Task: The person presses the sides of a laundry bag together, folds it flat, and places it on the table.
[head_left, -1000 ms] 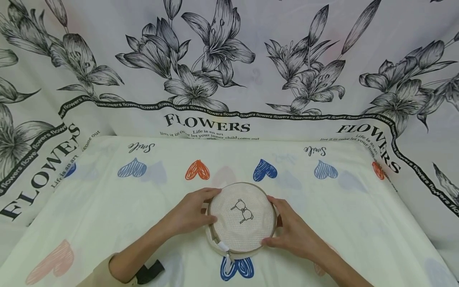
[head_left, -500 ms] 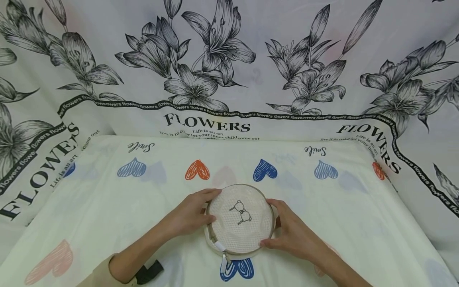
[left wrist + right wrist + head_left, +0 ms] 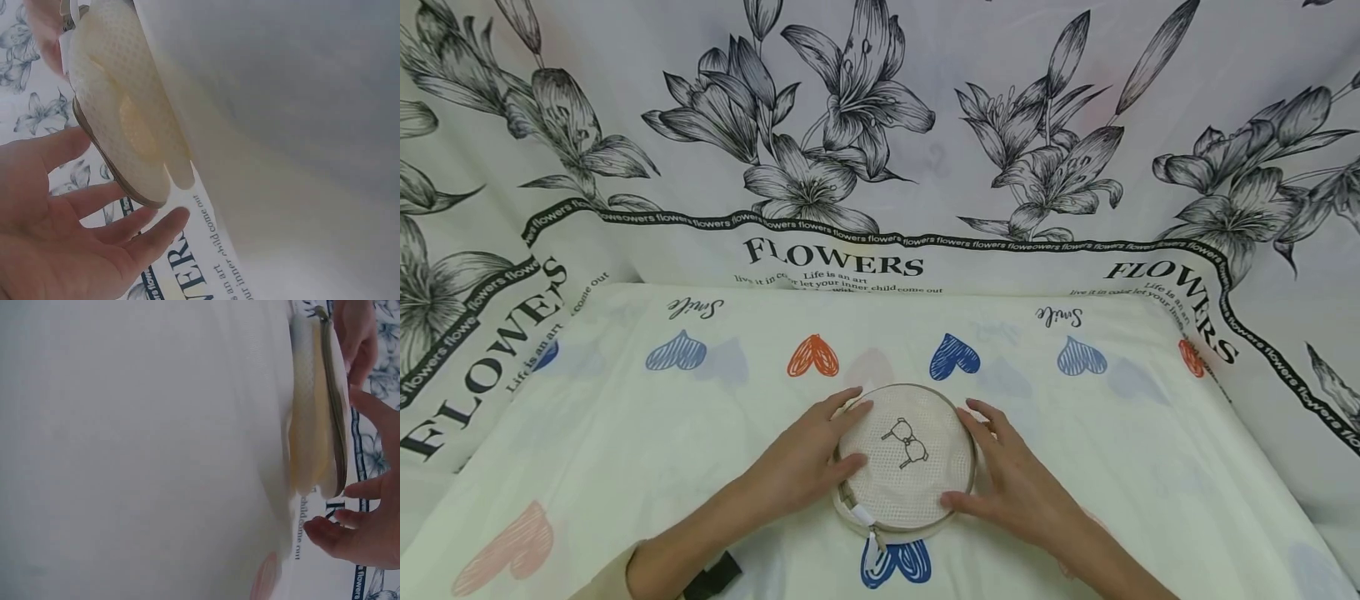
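A round white mesh zip pouch (image 3: pixel 917 483) lies on the table, with an outline like a pair of glasses on its top and a zip along its rim. In the left wrist view its mesh side (image 3: pixel 119 69) shows something pale yellow through it. My left hand (image 3: pixel 797 458) is at its left edge, fingers spread and thumb at the top rim; the left wrist view shows the fingers (image 3: pixel 156 237) loosely extended. My right hand (image 3: pixel 1015 475) is at the right edge, thumb and fingertips at the rim, fingers slightly bent but not curled round it.
The table is covered by a pale cloth (image 3: pixel 640 450) printed with hearts. A white curtain (image 3: pixel 940 192) with black lily drawings hangs behind it. A white zip pull (image 3: pixel 874 542) hangs from the pouch's near edge. Something black (image 3: pixel 715 575) sits by the left wrist.
My left fingers have spread and loosened from the pouch's edge, and the thumb lies further over its top. My right fingers have lifted and opened a little. The pouch has barely shifted.
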`<state>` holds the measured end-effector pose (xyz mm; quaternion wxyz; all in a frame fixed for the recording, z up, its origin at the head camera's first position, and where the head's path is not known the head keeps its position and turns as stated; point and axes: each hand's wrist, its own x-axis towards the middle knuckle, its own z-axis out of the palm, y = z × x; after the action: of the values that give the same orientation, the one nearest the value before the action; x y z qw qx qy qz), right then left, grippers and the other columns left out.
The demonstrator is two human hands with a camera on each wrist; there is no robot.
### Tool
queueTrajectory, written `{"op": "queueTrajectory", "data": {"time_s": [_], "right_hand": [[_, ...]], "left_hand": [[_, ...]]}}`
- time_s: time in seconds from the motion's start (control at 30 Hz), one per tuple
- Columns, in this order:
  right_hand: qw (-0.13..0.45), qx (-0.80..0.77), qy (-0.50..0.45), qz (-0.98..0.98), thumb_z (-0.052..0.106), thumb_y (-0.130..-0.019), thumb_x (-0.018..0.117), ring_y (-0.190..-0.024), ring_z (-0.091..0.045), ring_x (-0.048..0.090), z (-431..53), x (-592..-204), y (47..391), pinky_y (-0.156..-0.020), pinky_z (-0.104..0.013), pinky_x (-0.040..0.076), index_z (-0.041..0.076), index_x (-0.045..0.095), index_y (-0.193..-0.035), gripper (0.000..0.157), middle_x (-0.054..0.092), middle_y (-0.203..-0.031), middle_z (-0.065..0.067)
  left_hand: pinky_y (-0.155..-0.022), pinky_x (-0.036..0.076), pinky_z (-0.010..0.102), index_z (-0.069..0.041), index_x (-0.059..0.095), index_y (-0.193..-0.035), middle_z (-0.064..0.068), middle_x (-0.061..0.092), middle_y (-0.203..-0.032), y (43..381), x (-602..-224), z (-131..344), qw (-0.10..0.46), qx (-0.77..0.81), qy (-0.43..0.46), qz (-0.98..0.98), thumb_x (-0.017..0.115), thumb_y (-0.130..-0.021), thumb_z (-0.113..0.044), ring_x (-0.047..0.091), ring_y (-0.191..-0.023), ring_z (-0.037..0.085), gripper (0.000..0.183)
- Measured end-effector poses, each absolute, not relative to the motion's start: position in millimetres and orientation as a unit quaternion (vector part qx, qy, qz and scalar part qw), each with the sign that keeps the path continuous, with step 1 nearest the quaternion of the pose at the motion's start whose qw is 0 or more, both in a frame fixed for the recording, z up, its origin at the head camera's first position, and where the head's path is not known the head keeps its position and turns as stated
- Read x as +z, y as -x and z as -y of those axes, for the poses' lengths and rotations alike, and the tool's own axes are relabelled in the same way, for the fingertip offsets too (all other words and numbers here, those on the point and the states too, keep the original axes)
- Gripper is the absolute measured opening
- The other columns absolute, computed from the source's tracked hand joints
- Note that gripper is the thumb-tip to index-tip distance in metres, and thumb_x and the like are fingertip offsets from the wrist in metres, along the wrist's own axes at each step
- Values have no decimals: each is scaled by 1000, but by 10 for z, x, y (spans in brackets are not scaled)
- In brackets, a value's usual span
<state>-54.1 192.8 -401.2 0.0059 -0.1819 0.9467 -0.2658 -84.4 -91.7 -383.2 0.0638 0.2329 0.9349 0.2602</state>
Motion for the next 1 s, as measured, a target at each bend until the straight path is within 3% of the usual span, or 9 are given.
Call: {"op": "queueTrajectory", "data": {"time_s": [0.17,0.33,0.53,1.0], "right_hand": [[-1,-245,233,-941,61,-73,80,-145,-30,32,-1892,-3988,572,-112,-49,36,17,38,-154,102,24,-163,-2],[-27,-150,318,-936,68,-81,66,-151,-32,13,-1829,-4005,604,-119,-52,22,17,32,-157,97,14,-166,-5],[-53,-103,365,-924,69,-90,54,-151,-32,15,-1764,-4049,616,-118,-48,24,12,31,-156,91,18,-165,-10],[-6,-63,358,-932,71,-91,46,-151,-32,12,-1696,-4093,587,-120,-44,20,10,25,-158,93,13,-165,-12]], "left_hand": [[-113,35,47,-17,46,-150,5,30,-161,784,-3802,868,55,215,-276,-935,71,-90,-45,26,-148,27,71],[-117,26,49,-14,40,-153,8,23,-163,754,-3805,821,65,166,-338,-924,66,-90,-54,15,-151,32,79],[-119,21,48,-11,37,-154,12,19,-164,733,-3842,801,71,132,-363,-920,66,-89,-56,10,-151,33,85],[-120,19,48,-4,25,-157,20,11,-164,695,-3913,811,73,59,-401,-911,58,-88,-65,8,-151,39,97]]}}
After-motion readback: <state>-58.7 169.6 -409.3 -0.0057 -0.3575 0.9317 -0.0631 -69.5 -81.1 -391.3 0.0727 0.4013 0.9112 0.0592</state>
